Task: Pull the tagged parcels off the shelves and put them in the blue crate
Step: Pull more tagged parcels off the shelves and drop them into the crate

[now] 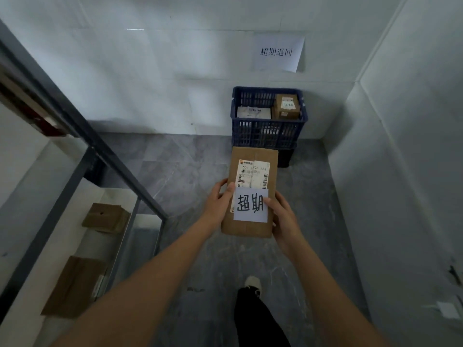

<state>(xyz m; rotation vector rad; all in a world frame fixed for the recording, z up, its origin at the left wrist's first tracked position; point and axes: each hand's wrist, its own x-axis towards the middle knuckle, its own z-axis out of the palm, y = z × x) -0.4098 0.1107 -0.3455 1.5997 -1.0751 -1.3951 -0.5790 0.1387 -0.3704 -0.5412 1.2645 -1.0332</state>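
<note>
Both hands, left [220,201] and right [284,216], clamp a tagged parcel [250,194], carried short of the blue crate [269,131]. Two parcels already inside; two untagged-looking boxes [106,217] remain on the shelf [82,244].

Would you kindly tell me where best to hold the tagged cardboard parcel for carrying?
By its two long side edges near the tagged end, one hand from each side. The parcel is flat and oblong; the left hand and right hand already grip there.
</note>
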